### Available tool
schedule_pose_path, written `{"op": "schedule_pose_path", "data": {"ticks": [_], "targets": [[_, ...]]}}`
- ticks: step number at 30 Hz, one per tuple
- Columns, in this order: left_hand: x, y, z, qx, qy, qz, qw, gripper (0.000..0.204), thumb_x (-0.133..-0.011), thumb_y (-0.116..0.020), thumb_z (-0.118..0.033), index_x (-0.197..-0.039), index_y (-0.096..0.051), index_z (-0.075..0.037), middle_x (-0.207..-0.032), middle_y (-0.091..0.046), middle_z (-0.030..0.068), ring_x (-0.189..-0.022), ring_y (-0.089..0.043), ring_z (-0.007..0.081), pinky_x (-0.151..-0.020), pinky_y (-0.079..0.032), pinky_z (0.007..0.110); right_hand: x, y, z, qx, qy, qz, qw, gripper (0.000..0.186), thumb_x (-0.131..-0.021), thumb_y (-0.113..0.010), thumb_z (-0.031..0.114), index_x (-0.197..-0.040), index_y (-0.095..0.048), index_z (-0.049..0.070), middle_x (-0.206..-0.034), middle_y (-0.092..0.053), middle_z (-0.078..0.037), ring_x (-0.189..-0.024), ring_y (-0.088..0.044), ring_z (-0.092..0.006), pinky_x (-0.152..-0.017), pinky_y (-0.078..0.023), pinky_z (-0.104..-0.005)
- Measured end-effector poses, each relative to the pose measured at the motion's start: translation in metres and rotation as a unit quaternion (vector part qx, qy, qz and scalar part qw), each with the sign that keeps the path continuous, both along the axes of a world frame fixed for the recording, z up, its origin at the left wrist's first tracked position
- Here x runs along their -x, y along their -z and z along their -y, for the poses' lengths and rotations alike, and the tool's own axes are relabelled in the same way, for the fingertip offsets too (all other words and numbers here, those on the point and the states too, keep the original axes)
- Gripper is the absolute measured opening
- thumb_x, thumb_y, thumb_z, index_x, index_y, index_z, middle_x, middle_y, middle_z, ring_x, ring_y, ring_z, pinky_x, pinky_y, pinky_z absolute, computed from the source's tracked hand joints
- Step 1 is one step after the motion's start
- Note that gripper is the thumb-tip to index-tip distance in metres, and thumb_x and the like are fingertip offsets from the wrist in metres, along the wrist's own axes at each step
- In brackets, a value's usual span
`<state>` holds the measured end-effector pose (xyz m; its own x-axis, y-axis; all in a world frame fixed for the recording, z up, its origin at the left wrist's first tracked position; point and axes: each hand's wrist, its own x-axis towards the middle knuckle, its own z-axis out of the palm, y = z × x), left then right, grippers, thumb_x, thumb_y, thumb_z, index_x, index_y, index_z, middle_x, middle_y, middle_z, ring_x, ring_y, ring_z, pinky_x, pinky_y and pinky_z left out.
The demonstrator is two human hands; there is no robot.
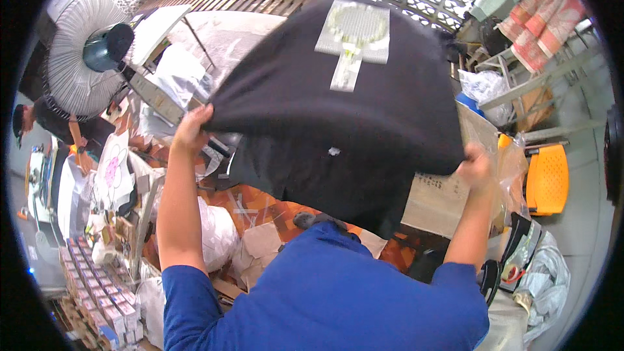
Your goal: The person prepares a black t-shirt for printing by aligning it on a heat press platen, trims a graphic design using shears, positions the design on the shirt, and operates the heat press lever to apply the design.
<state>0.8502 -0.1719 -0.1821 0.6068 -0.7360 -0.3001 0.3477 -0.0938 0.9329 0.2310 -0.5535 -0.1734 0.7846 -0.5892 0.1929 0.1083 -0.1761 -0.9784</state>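
Note:
A wide piece of black cloth (292, 91) spreads out in front of me, held up between both hands; whether it is a garment I cannot tell. My left hand (193, 126) pinches its edge on the left, thumb uppermost. On the right, my right hand (476, 165) is closed on the opposite edge, a little blurred. Near the far end of the cloth lies a pale panel (354, 42) with a rounded shape and a narrow strip below it. A small white spot (334, 151) shows on the sagging near part.
At the left stands a large fan (91, 45), with another person (65, 120) beyond it. Stacked small boxes (97, 286) fill the lower left. To the right are a cardboard box (434, 205), a yellow plastic chair part (548, 180) and a metal ladder (546, 88). Cardboard pieces (262, 242) litter the tiled floor.

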Motion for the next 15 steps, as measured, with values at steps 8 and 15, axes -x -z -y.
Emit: {"op": "schedule_pose_path", "data": {"ticks": [8,15], "targets": [[0.081,0.16,-0.122,-0.25,-0.08,0.101,0.96,0.04,-0.087,-0.077,-0.022,-0.117,-0.065,0.003,-0.104,-0.072,0.0108,-0.091,-0.07,0.0193,-0.081,-0.057,0.034,-0.055,0.028,-0.064,-0.073,-0.156,-0.704,0.689,0.025,-0.081,-0.079,0.023,-0.08,-0.073,-0.002,-0.078,-0.074,-0.011,-0.064,-0.07,-0.017,-0.063,-0.057,-0.0339],[0.312,0.217,-0.267,-0.466,-0.161,0.101,0.864,0.034,-0.088,-0.069,-0.028,-0.114,-0.071,-0.006,-0.108,-0.073,0.0162,-0.101,-0.069,0.0322,-0.089,-0.054,0.042,-0.352,-0.022,-0.109,0.343,-0.232,-0.384,0.825,0.032,-0.081,-0.075,0.029,-0.095,-0.072,0.001,-0.088,-0.073,-0.019,-0.088,-0.072,-0.0336,-0.082,-0.055,-0.0409]]}}
